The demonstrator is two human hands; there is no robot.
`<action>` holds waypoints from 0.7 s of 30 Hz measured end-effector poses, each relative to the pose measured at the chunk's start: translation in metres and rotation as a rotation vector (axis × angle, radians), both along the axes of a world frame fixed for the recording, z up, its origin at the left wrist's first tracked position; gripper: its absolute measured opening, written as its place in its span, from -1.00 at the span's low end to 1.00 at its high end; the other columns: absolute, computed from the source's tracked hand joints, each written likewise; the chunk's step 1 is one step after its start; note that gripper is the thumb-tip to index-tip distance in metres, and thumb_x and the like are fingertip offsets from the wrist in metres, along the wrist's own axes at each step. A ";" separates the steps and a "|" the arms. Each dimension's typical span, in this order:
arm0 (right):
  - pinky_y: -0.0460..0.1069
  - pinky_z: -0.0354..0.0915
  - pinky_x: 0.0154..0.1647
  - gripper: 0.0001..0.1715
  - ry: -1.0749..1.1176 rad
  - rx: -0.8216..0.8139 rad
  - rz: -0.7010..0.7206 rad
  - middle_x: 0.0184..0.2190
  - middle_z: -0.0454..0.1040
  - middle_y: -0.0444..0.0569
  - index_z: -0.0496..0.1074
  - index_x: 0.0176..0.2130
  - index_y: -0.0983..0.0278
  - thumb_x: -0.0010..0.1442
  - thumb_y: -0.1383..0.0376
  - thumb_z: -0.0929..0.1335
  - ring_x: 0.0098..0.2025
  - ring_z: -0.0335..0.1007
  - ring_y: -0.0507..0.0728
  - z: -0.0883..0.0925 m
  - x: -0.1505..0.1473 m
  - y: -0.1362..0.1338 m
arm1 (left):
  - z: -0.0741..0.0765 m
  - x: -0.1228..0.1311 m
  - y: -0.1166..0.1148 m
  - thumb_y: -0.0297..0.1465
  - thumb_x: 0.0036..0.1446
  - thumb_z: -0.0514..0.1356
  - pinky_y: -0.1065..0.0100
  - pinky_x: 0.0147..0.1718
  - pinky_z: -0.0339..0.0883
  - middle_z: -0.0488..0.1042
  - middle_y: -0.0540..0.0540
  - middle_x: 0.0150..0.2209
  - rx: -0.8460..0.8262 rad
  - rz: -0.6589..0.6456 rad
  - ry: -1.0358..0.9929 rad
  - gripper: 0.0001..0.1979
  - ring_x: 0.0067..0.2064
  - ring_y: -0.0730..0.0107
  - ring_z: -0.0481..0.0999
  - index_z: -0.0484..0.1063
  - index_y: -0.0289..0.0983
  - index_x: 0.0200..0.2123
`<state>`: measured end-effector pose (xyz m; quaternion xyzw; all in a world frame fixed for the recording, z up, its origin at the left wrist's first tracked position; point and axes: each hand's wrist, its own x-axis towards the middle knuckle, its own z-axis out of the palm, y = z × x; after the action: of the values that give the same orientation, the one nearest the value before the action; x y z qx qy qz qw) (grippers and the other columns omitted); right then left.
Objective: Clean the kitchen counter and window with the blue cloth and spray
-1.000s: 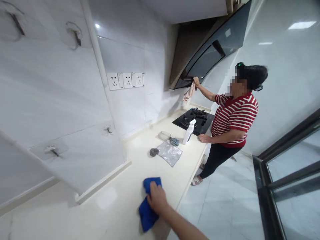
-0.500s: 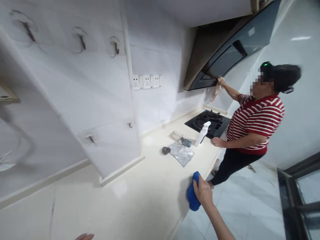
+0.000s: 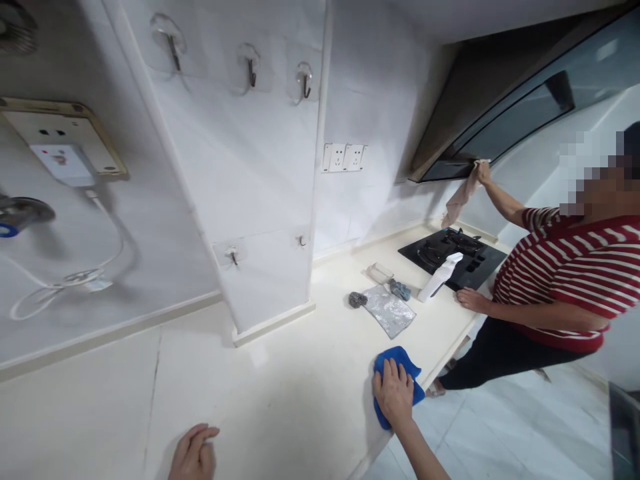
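Farther into view than half a second ago is the left hand (image 3: 193,455) — empty, fingers loosely curled. Beyond it, the right hand's (image 3: 396,393) slightly parted fingers press the blue cloth (image 3: 400,353), now spread at the counter's (image 3: 280,400) edge — apparently mid-wipe; another stroke calls for flat pressure, clear of the grey scrubber (image 3: 357,300).

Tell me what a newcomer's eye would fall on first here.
Probably the bright blue cloth, spread under the person's right hand near the front edge of the pale counter. Next, the co-worker's red-and-white striped shirt at the right of the view, beside the black stove. Above that, the large dark range hood fills the upper right.
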<state>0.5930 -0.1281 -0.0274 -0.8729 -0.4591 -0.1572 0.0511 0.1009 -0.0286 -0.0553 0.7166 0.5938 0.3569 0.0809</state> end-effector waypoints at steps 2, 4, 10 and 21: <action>0.30 0.12 0.28 -0.42 -0.015 -0.010 -0.011 0.25 0.44 0.25 0.46 0.22 0.40 0.41 0.20 0.16 0.28 0.30 0.44 -0.001 -0.001 0.000 | 0.005 0.003 -0.004 -0.30 0.21 -0.05 0.15 0.08 0.44 0.54 -0.16 -0.09 -0.047 0.001 -0.007 -0.64 -0.04 0.20 0.55 0.56 -0.18 -0.23; 0.31 0.11 0.28 -0.40 -0.022 -0.020 -0.017 0.25 0.43 0.27 0.45 0.22 0.43 0.41 0.20 0.15 0.28 0.30 0.46 -0.003 -0.002 0.001 | 0.008 0.005 -0.007 -0.30 0.22 -0.05 0.15 0.08 0.43 0.53 -0.16 -0.06 -0.076 0.017 -0.022 -0.64 -0.03 0.22 0.55 0.56 -0.19 -0.23; 0.31 0.12 0.27 -0.40 -0.034 -0.028 -0.011 0.23 0.44 0.31 0.47 0.20 0.44 0.39 0.19 0.15 0.26 0.31 0.47 -0.003 -0.003 0.001 | -0.002 0.005 -0.008 -0.28 0.25 -0.05 0.12 0.11 0.40 0.53 -0.15 -0.07 -0.025 0.038 -0.046 -0.63 -0.03 0.20 0.55 0.55 -0.20 -0.23; 0.32 0.12 0.29 -0.42 -0.008 -0.005 -0.016 0.24 0.43 0.32 0.46 0.21 0.44 0.38 0.21 0.19 0.27 0.32 0.47 -0.002 -0.003 0.003 | -0.006 0.002 -0.004 -0.31 0.23 -0.06 0.15 0.07 0.42 0.53 -0.16 -0.09 0.000 0.013 -0.019 -0.64 -0.04 0.21 0.54 0.55 -0.20 -0.23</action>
<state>0.5896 -0.1249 -0.0290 -0.8759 -0.4528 -0.1600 0.0460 0.1028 -0.0326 -0.0609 0.7091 0.5978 0.3642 0.0845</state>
